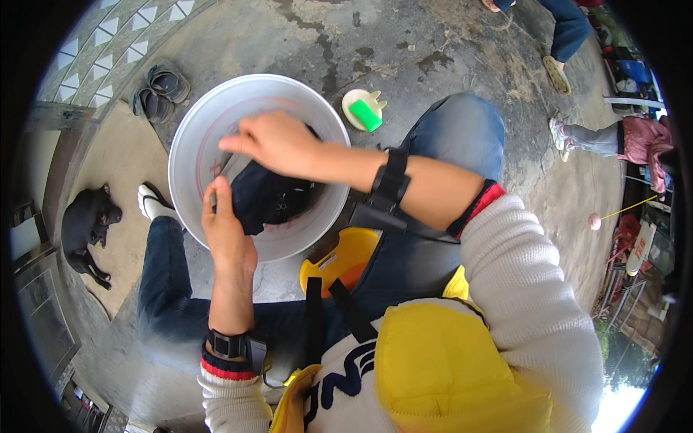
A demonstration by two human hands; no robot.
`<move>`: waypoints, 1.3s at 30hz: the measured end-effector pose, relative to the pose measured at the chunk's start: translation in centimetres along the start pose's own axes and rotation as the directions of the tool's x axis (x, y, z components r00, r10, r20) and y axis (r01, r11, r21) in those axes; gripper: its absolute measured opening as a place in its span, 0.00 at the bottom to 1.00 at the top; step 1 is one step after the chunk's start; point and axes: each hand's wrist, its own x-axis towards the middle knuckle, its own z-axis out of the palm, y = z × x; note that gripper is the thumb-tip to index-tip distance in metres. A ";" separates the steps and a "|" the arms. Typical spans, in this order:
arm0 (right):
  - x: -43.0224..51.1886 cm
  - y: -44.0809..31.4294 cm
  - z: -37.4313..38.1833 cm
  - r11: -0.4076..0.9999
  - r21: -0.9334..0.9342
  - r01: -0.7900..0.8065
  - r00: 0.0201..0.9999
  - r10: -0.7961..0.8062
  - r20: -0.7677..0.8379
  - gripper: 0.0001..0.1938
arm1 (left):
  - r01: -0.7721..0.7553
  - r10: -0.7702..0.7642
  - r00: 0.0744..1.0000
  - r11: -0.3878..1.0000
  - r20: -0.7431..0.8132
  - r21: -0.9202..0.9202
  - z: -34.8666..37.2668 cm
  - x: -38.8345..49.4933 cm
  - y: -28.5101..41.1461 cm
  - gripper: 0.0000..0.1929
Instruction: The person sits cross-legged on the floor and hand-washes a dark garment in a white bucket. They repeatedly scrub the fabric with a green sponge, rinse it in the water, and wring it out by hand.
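A large pale metal basin stands on the concrete before me, with a dark wet garment inside. My left hand is at the basin's near left rim, pinching a greyish edge of the garment between thumb and fingers. Above the basin, my right hand is bent at the wrist over the garment, thumb pointing left. Motion blurs this hand, and its underside is hidden, so its hold on the cloth is unclear. Beyond the basin's right side, a green bar of soap rests on a cream soap dish.
A yellow plastic stool or tub sits between my legs. To the left, a black dog lies on cardboard, near a pair of dark shoes. People's legs show at upper right; a person in pink stands farther right.
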 end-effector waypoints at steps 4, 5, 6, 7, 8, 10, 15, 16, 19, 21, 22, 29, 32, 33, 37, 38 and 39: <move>-2.4 -2.6 2.0 0.933 0.002 0.361 0.932 -0.361 0.031 0.21 | 0.075 -0.072 0.997 0.971 0.024 -0.226 0.3 -0.1 -1.4 0.17; -2.4 -2.7 2.1 0.942 -0.061 0.331 0.943 -0.332 0.000 0.20 | 0.126 -0.125 0.992 0.962 0.016 -0.243 0.4 -0.3 -1.8 0.17; -2.6 -2.8 2.3 0.951 -0.164 0.262 0.960 -0.273 -0.054 0.20 | 0.103 -0.116 0.992 0.972 -0.048 -0.212 0.5 -0.4 -2.1 0.16; -2.4 -2.8 2.2 0.973 -0.163 0.161 0.982 -0.174 -0.068 0.19 | 0.060 -0.074 0.995 0.977 -0.063 -0.203 0.7 -0.5 -2.5 0.15; -2.7 -3.1 2.3 0.973 -0.097 0.208 0.975 -0.214 -0.058 0.21 | 0.040 -0.047 0.998 0.977 -0.029 -0.208 1.0 -0.4 -2.6 0.16; -3.1 -3.1 2.3 0.945 -0.110 0.307 0.951 -0.300 0.071 0.23 | -0.097 0.339 0.830 0.870 0.443 -0.484 1.6 -0.2 -2.6 0.18; -1.4 0.5 3.2 0.886 0.276 -0.371 0.906 0.281 0.316 0.30 | 0.191 -0.184 0.982 0.922 0.053 -0.338 0.8 -0.9 -0.2 0.23; -1.4 1.5 3.7 0.773 0.398 -0.493 0.830 0.282 0.481 0.32 | 0.157 -0.152 0.987 0.931 0.041 -0.330 0.5 -0.9 0.2 0.24; -0.3 3.6 3.8 0.700 0.595 -0.395 0.879 0.100 0.466 0.25 | 0.083 -0.051 0.993 0.941 0.104 -0.328 -0.3 -0.8 0.7 0.23; 0.0 3.6 3.3 0.690 0.723 -0.045 0.984 -0.096 0.153 0.18 | 0.030 -0.001 0.995 0.956 0.098 -0.293 -0.2 -0.6 0.5 0.23; -0.1 3.1 3.2 0.622 0.781 -0.051 0.999 0.024 0.047 0.12 | 0.099 -0.093 0.995 0.975 0.039 -0.200 -0.2 -0.6 0.5 0.20; -2.6 -2.7 3.2 0.991 0.120 0.055 0.987 -0.073 0.147 0.24 | 0.020 -0.001 0.998 0.946 0.060 -0.322 1.1 -0.6 -0.2 0.16; -3.1 -3.3 2.9 0.984 0.088 -0.157 0.987 0.160 -0.031 0.24 | -0.011 0.004 0.998 0.993 -0.057 -0.120 1.4 -0.9 -1.5 0.16; -3.2 -3.5 2.8 0.997 0.022 -0.070 0.996 0.071 -0.062 0.24 | -0.037 0.033 0.998 0.994 -0.047 -0.099 1.4 -0.9 -1.9 0.15; -3.1 -2.4 2.9 0.986 0.107 -0.129 0.977 0.107 0.186 0.24 | -0.022 0.015 0.997 0.995 -0.074 -0.093 1.6 -1.4 -2.4 0.16; -2.4 -1.6 2.8 0.965 0.170 -0.199 0.974 0.176 0.143 0.24 | -0.065 0.062 0.997 0.992 -0.037 -0.106 1.8 -1.9 -2.5 0.17; -1.8 -0.8 2.8 0.939 0.235 -0.252 0.968 0.243 0.066 0.24 | -0.158 0.168 0.984 0.974 0.054 -0.165 2.0 -2.0 -2.5 0.18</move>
